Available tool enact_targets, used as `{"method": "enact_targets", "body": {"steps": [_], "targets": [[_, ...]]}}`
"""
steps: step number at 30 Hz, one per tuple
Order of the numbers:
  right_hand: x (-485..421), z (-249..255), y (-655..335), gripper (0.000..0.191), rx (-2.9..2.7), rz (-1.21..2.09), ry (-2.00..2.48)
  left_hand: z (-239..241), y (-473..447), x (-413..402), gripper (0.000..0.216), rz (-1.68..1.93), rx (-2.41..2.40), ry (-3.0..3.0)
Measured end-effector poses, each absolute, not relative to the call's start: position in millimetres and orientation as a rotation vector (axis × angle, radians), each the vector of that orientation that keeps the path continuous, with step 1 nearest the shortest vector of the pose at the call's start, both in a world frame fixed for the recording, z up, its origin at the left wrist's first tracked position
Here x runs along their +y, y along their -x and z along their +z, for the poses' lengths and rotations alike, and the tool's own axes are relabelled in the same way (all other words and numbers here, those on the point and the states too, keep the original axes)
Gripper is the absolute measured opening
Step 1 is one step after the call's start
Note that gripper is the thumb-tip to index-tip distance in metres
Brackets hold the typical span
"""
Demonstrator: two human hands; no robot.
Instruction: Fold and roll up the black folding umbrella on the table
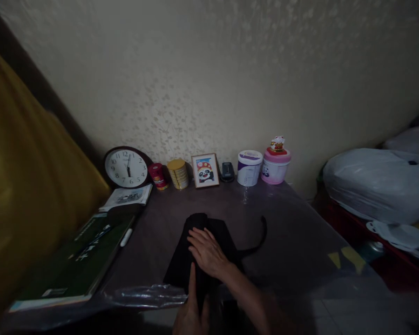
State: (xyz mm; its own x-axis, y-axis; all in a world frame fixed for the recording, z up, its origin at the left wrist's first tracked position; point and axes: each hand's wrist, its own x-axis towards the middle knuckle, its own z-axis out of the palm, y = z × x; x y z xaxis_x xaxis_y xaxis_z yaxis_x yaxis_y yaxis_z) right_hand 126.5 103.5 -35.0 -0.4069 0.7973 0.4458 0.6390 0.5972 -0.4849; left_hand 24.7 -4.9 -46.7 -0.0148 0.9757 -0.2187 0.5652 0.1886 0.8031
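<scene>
Head view: left hand partly cropped.

The room is dim and the picture grainy, with the soft light falling brightest on the wall and fading to near black along the near edge of the surface. A faint sheen glares off the clear plastic sheet at that near edge, while the black cloth shows no detail. The yellow curtain at the left is smeared and bowed by lens distortion, and both hands are slightly blurred.
</scene>
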Motion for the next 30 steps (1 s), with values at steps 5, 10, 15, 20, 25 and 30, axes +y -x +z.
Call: {"method": "enact_targets", "body": {"steps": [5, 10, 15, 20, 25, 30], "targets": [[158, -43, -132, 0.034, -2.234, 0.285, 1.136, -41, -29, -5, 0.07, 0.571, 1.776, -1.417], [201, -41, -134, 0.033, -2.191, 0.298, 1.296, -49, -30, -3, 0.072, 0.572, 1.792, -1.478], [189, -40, -142, 0.04, -1.94, 0.276, 1.437, -63, -30, 2, 0.073, 0.476, 1.836, -1.514], [142, -51, -132, 0.041, -1.982, 0.316, 1.322, -68, -34, 8, 0.071, 0.388, 1.829, -1.506], [133, -44, -125, 0.038, -2.114, 0.308, 1.318, -61, -37, 10, 0.071, 0.313, 1.821, -1.509], [152, -33, -122, 0.037, -2.22, 0.259, 1.339, -45, -37, 13, 0.074, 0.101, 1.817, -1.516]]}}
